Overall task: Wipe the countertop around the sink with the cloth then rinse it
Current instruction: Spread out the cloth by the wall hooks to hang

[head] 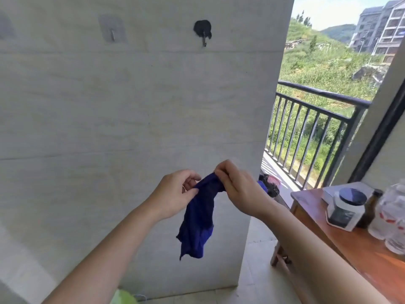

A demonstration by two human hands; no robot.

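While we face the pale tiled wall (131, 106), we hold the dark blue cloth (198, 218) up in the air with both hands. Our left hand (175, 194) pinches the cloth's top edge between thumb and fingers, closed on the fabric. Our right hand (236, 187) grips the same top edge just beside it, fingers curled down and clamped on the cloth. Between the two hands the fabric is bunched, and the rest hangs loose below them, well clear of the floor. No sink or countertop shows in this view.

High on the wall we see a black hook (203, 32) and, to its left, a clear adhesive hook (112, 29); both are bare. To our right stands a wooden table (361, 249) carrying a jar with a dark lid (346, 207), a brown bottle (372, 207) and a clear plastic bottle (392, 211) close together. Beyond the wall's edge, a black balcony railing (317, 110) fronts a grassy slope.
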